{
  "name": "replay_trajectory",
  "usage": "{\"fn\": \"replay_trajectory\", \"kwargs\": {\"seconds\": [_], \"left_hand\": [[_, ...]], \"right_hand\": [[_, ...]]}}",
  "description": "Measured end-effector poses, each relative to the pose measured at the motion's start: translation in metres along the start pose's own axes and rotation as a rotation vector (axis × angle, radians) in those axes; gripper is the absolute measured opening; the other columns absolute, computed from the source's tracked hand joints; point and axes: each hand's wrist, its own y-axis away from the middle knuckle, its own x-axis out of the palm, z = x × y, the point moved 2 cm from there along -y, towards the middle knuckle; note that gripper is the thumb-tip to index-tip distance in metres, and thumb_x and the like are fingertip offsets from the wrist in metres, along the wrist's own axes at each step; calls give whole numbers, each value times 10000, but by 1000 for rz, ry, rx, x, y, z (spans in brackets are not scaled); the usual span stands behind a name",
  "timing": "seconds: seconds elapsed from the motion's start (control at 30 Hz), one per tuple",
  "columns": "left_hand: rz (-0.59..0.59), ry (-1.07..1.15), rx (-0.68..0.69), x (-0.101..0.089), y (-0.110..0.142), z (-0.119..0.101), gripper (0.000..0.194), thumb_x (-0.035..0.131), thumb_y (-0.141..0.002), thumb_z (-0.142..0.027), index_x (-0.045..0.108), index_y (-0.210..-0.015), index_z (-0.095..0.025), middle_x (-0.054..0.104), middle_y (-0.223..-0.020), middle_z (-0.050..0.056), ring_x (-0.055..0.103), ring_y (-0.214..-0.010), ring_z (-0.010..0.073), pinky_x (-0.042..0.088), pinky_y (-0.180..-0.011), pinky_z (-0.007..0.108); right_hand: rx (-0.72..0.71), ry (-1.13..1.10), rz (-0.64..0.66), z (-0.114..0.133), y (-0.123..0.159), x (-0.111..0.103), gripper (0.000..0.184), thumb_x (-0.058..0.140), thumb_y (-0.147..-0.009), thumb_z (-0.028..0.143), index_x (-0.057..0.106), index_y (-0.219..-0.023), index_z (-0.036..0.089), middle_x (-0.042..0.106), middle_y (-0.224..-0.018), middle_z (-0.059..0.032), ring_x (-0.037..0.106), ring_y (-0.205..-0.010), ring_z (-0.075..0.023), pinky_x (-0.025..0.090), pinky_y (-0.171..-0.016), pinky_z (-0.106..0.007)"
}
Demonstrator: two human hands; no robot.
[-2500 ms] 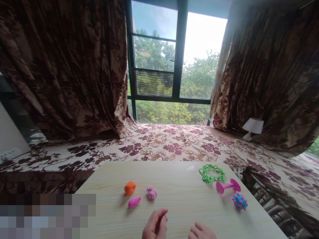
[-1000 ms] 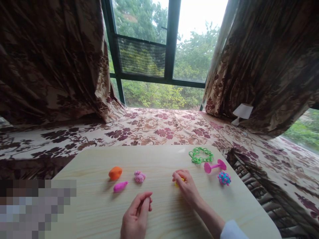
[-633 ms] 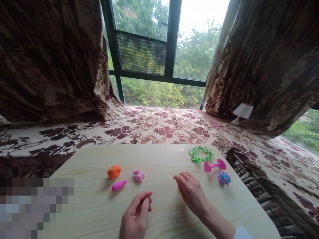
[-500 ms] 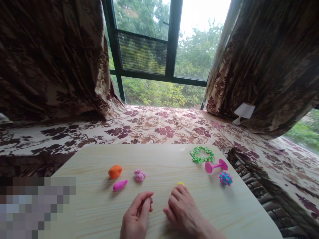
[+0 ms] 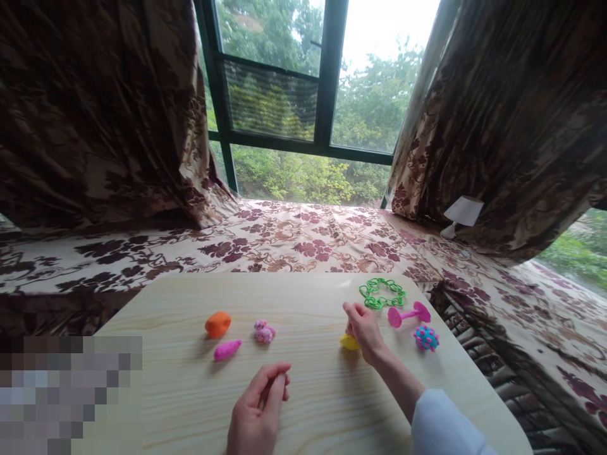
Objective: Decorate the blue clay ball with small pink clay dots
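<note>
My left hand (image 5: 258,407) rests near the front of the pale wooden table (image 5: 303,411), loosely closed with the thumb against the curled fingers and nothing visible in it. Farther forward, my right hand (image 5: 365,332) is over the table with its fingers bent inward. Its fingertips are hidden, so what they hold, if anything, does not show. Just beside and under that hand lies a small yellow object (image 5: 349,342), partly covered. Behind it is a ring of green chain links (image 5: 367,300). To its right are a pink dumbbell-shaped toy (image 5: 408,315) and a blue ball with pink knobs (image 5: 427,339).
On the left of the table lie an orange lump-shaped toy (image 5: 218,324), a pink bottle-shaped piece (image 5: 227,350) and a pink bumpy figure (image 5: 264,332). A small white lamp (image 5: 463,211) stands on the flower-patterned cloth (image 5: 308,237) beyond the table.
My right hand has moved forward, lifting off its former place, and more of the yellow object shows beside it. A pale sleeve has come into view. My left hand has hardly moved.
</note>
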Motion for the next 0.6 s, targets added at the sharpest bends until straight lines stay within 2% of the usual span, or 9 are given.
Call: {"fn": "replay_trajectory", "kwargs": {"seconds": [0.13,0.27,0.43,0.6], "left_hand": [[19,-28,5,-1,-1,1,241,597,-708,-380,661,-856,-201,635,-671,0,582,-600,130,480,-606,211],[26,-37,-7,0,0,3,237,597,-709,-377,660,-863,-207,638,-666,-3,587,-615,135,480,-613,210],[37,-48,5,3,0,3,212,595,-717,-358,646,-861,-211,636,-676,-8,586,-628,133,474,-610,201],[24,-27,9,6,1,2,196,599,-720,-340,635,-857,-206,639,-690,-10,581,-628,126,465,-606,193]], "right_hand": [[-34,23,-6,-1,16,-12,257,435,-847,341,441,-636,194,468,-632,11,452,-585,-128,378,-568,-241],[-145,114,118,5,40,-27,120,509,-802,278,514,-713,197,523,-797,-31,477,-784,-181,378,-730,-298],[-245,415,270,8,44,-24,111,528,-792,302,515,-782,193,538,-823,-52,472,-801,-197,356,-677,-281],[-271,435,304,4,30,-10,189,435,-850,260,506,-685,200,563,-695,-19,498,-677,-150,313,-612,-245]]}}
